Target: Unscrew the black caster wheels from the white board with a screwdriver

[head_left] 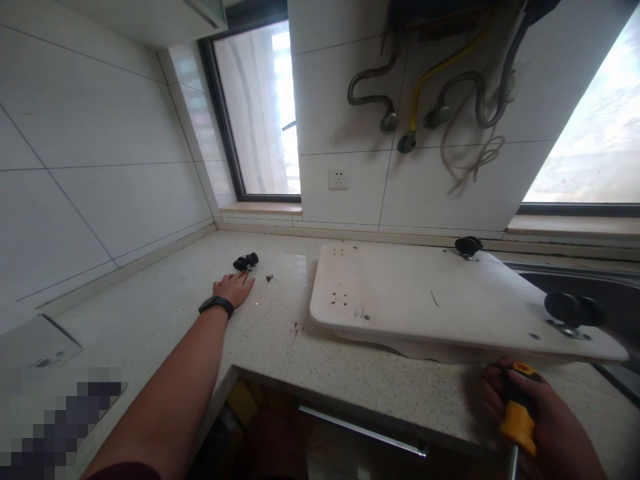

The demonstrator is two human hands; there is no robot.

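My left hand (234, 289), with a black band on the wrist, lies on the speckled counter, fingers stretched out. Its fingertips are right at a pair of loose black casters (245, 261); whether they touch is hard to tell. Beside the fingers is a small pile of screws (269, 277). At the lower right my right hand (547, 417) is wrapped round a yellow and black screwdriver (520, 427), its metal shaft pointing down. A white board (400, 283) rests on the counter, with one black caster (469, 247) at its far edge and another caster (573, 310) at its right end. Screw holes show at its left end.
A dark sink (595, 280) lies behind the board's right end. Hoses and a yellow pipe (414, 100) hang on the tiled wall above a socket (338, 178). Below the counter's front edge is a metal bar (363, 430). A pale box-like object (37, 340) stands at far left.
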